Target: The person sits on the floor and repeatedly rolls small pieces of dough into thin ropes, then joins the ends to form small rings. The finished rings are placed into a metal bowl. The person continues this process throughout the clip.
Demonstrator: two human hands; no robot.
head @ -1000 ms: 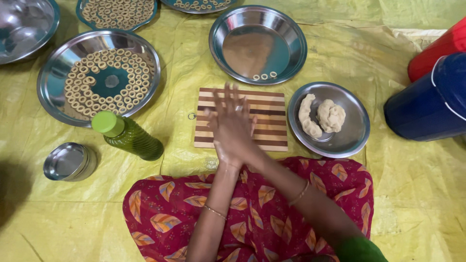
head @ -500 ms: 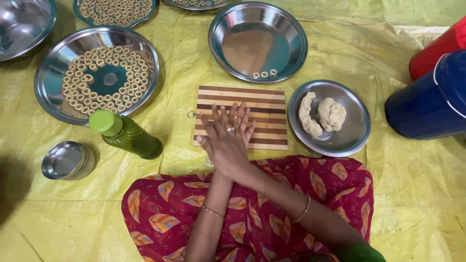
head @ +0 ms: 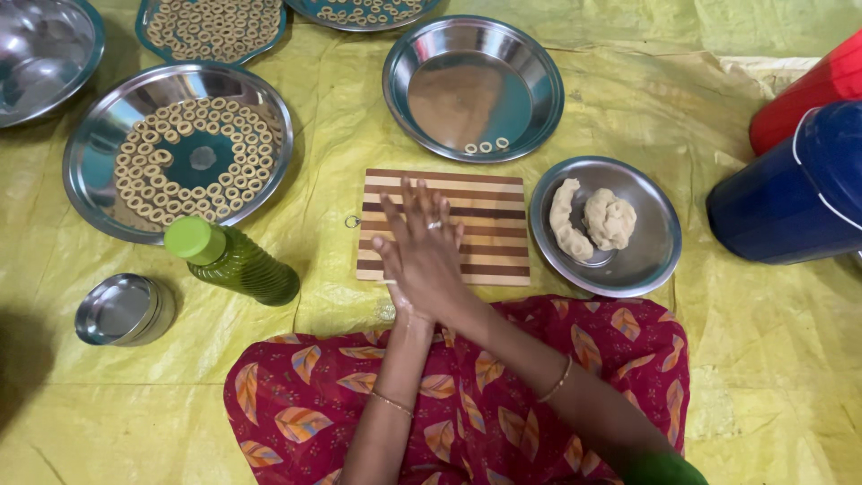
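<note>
My right hand (head: 424, 247) lies flat on top of my left hand (head: 402, 307), palms pressed together over a striped wooden board (head: 489, 193). The fingers are stretched out and point away from me. My left hand is mostly hidden beneath, and anything between the palms is hidden too. Right of the board, a small steel plate (head: 648, 260) holds two pale dough lumps (head: 609, 218). Beyond the board, a steel plate (head: 449, 54) carries three small dough rings (head: 485, 145).
A large steel plate (head: 94, 135) with several dough rings sits at the left. A green bottle (head: 241, 267) lies near it, beside a small steel tin (head: 121, 310). Two ring-filled trays (head: 211, 27) line the far edge. Blue (head: 799, 193) and red (head: 808, 90) containers stand at the right.
My pressed hands slid a little toward me over the board, then the fingers reached slightly forward again. Nothing else moved.
</note>
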